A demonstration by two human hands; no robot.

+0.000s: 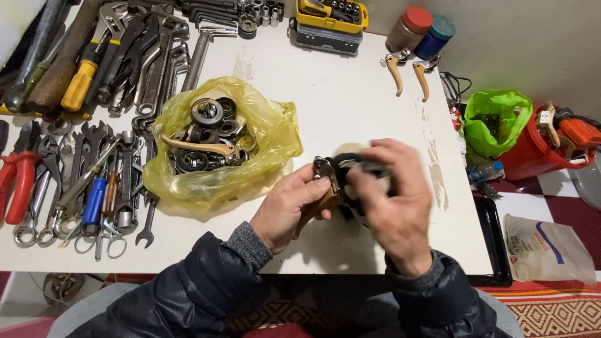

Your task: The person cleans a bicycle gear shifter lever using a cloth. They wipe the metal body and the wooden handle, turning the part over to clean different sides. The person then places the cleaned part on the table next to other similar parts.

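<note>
Hardware sits between my two hands above the near edge of the white table [350, 94]: a small metal-and-black assembly [332, 170] with a tan lever handle [316, 209] hanging below it. It looks like a brake-lever part, though motion blur hides its exact form.

I judge the main risk to be a drop. The piece is held in the air over the table's front edge, so a slip could send it, or any loose part on it, into my lap or onto the floor. The blur on my right hand suggests quick motion, which makes a slip likelier.

My left hand [291, 209] is closed around the assembly, thumb and fingers pinching it near the metal end, with the tan handle against the palm. My right hand [394, 200] is curled over the black part from the other side, fingers bent and gripping; how tightly, I cannot tell.

Just left lies a yellow plastic bag [263, 134] of bearings and rings, close enough to snag. Spanners [128, 181] and red-handled pliers [15, 178] lie further left, and two tan levers [410, 72] sit well apart at the far edge.
</note>
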